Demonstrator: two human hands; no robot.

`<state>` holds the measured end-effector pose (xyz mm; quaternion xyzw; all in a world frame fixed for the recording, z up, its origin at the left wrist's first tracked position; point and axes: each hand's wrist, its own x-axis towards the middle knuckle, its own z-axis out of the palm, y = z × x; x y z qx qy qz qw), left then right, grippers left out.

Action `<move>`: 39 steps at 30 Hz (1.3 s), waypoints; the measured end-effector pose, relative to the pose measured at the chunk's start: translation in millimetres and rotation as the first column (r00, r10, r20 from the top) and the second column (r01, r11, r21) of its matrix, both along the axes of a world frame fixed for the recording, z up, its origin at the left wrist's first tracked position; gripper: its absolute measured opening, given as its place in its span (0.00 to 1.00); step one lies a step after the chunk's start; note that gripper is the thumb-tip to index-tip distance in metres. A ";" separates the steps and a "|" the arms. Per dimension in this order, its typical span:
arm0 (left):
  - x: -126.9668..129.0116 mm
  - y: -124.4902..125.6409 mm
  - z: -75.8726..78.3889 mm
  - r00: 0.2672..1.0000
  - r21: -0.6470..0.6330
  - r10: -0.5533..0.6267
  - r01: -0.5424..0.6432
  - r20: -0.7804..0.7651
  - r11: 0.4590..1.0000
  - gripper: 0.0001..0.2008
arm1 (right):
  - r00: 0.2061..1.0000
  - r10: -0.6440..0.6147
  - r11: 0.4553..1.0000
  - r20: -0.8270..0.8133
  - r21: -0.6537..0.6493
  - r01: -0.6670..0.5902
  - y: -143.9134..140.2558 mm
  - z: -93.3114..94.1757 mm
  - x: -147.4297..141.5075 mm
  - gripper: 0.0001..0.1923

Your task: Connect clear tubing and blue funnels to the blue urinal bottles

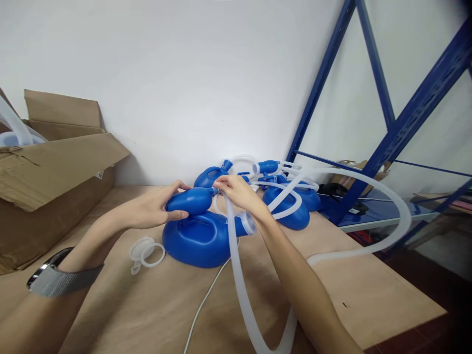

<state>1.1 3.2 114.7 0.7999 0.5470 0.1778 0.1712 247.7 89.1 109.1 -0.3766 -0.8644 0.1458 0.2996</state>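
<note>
My left hand (158, 206) grips a blue plastic funnel piece (190, 200) held above a blue plastic bottle (201, 241) that lies on the brown table (155, 305). My right hand (238, 189) pinches the end of a long translucent corrugated hose (239, 275) right at the narrow tip of the funnel piece. The hose loops down off the table's front edge and arcs back up on the right. A white lid with a ring (142, 250) lies left of the bottle. A watch (55, 278) is on my left wrist.
Several more blue bottles with white hoses (291, 196) are piled behind, against the white wall. An open cardboard box (47, 177) stands at the left. A blue metal rack (387, 132) rises at the right. A thin white cable (202, 300) crosses the table.
</note>
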 end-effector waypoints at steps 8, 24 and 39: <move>-0.7 0.4 2.3 0.998 -0.036 -0.009 0.011 0.062 0.999 0.35 | 0.997 -0.004 0.996 0.078 0.093 -0.004 -10.2 -0.7 0.1 0.13; -4.2 2.1 -1.6 0.996 -0.050 -0.022 0.026 0.092 0.998 0.35 | 0.983 -0.019 0.972 0.184 0.233 -0.024 -2.5 -3.9 12.5 0.14; 0.3 0.5 -1.4 0.998 -0.026 0.010 -0.008 0.067 1.000 0.34 | 0.975 0.001 0.901 0.220 0.422 -0.096 -2.6 -7.3 6.9 0.09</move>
